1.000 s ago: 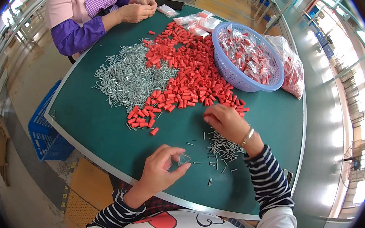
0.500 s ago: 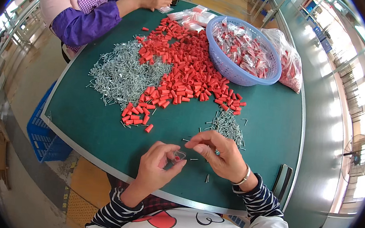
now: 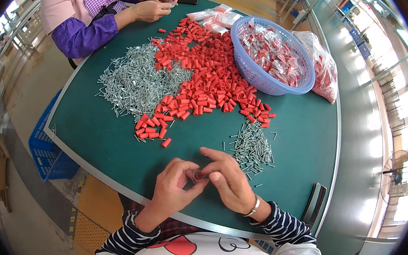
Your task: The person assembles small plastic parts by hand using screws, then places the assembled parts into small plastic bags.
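Note:
Near the table's front edge, my left hand (image 3: 174,185) pinches a small clear plastic bag (image 3: 198,175) between thumb and fingers. Something red shows inside the bag. My right hand (image 3: 231,181) is right beside it, its fingertips at the bag's mouth, forefinger stretched out and thumb apart. I see nothing held in that hand, though its palm side is hidden. A small pile of screws (image 3: 253,146) lies just beyond the right hand. Farther off are a heap of red tapered plastic sleeves (image 3: 208,74) and a larger pile of screws (image 3: 137,80).
A lilac basket (image 3: 239,57) of filled bags stands at the far right, a large clear sack (image 3: 327,75) behind it. Empty-looking bags (image 3: 216,17) lie far back. A co-worker's hands (image 3: 156,7) work at far left. A dark oblong object (image 3: 313,205) lies near the right edge.
My right hand has moved down and in to the bag, which my left hand keeps in place. Loose screws near it are no longer visible. The co-worker's hands have come closer to their body.

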Motion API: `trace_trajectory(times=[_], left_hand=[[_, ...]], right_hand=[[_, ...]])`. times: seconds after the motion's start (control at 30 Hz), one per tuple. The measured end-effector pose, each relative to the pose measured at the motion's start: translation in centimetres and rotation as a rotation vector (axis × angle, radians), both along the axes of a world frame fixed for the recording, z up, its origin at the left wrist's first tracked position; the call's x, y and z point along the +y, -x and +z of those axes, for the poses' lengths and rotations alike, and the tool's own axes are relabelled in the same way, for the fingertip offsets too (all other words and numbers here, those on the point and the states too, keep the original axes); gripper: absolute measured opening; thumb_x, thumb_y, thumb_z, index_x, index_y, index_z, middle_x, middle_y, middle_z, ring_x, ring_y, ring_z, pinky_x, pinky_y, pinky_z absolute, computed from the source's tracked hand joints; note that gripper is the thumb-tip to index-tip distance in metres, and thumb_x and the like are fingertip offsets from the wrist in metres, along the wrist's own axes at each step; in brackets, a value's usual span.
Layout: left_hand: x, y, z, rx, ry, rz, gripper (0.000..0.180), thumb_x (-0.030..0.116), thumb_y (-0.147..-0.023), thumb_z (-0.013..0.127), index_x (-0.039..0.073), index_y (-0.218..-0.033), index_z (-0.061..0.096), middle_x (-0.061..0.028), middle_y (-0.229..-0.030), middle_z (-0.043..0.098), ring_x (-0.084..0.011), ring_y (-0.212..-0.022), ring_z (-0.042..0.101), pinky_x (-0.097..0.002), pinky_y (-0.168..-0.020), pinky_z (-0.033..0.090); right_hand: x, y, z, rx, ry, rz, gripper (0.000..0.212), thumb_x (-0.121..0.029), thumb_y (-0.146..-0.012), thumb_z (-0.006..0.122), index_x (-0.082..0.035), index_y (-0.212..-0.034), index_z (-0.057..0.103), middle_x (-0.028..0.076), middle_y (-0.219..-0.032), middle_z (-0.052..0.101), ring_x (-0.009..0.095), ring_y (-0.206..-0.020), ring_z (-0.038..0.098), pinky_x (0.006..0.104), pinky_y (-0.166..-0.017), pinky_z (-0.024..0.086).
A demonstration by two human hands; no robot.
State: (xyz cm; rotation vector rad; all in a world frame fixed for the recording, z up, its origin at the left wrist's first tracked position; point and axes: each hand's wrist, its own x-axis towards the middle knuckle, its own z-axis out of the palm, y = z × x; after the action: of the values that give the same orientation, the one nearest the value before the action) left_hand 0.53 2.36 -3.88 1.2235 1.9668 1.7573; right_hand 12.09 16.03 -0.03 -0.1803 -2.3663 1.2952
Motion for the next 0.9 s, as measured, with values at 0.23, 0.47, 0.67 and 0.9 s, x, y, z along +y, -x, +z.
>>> trace_trajectory(times=[0.23, 0.47, 0.67, 0.9], left_hand=[[-0.6, 0.1, 1.4, -0.102, 0.128, -0.042, 0.031, 0.003, -0.076, 0.085, 0.001, -0.089, 0.056, -0.0026, -0.08, 0.055, -0.0061, -0.068, 0.054, -0.0216, -0.06, 0.048], [-1.6, 0.2, 1.0, -0.158, -0.083, -0.171, 0.02, 0.004, -0.083, 0.08, 0.0, -0.088, 0.061, -0.0049, -0.079, 0.06, -0.0072, -0.066, 0.054, -0.0214, -0.056, 0.043], [-2.4, 0.5, 5.1, -0.129, -0.144, -0.225, 0.018, 0.008, -0.083, 0.08, 0.0, -0.087, 0.064, -0.0053, -0.079, 0.062, -0.0095, -0.065, 0.055, -0.0221, -0.056, 0.043], [-1.5, 0.9, 6.4, 0.085, -0.029, -0.123, 0.014, 0.0, -0.08, 0.079, 0.001, -0.091, 0.07, -0.0068, -0.078, 0.064, -0.0105, -0.065, 0.059, -0.0221, -0.055, 0.044]], right_hand=[[0.1, -1.5, 0.9, -0.138, 0.101, 0.025, 0.028, -0.01, -0.089, 0.067, -0.004, -0.115, 0.061, 0.014, -0.115, 0.065, 0.032, -0.105, 0.062, 0.0408, -0.091, 0.047], [0.0, -1.1, 0.3, -0.045, 0.134, 0.115, 0.023, -0.015, -0.087, 0.072, -0.007, -0.109, 0.068, 0.01, -0.104, 0.069, 0.029, -0.097, 0.065, 0.0378, -0.086, 0.05], [0.7, -1.1, 3.6, 0.094, 0.192, 0.194, 0.018, -0.01, -0.086, 0.074, -0.006, -0.102, 0.07, 0.008, -0.101, 0.07, 0.025, -0.091, 0.066, 0.0356, -0.082, 0.051], [1.7, -0.7, 5.3, 0.092, 0.181, 0.075, 0.011, -0.012, -0.087, 0.074, -0.007, -0.095, 0.068, 0.007, -0.096, 0.069, 0.024, -0.091, 0.065, 0.036, -0.079, 0.049]])
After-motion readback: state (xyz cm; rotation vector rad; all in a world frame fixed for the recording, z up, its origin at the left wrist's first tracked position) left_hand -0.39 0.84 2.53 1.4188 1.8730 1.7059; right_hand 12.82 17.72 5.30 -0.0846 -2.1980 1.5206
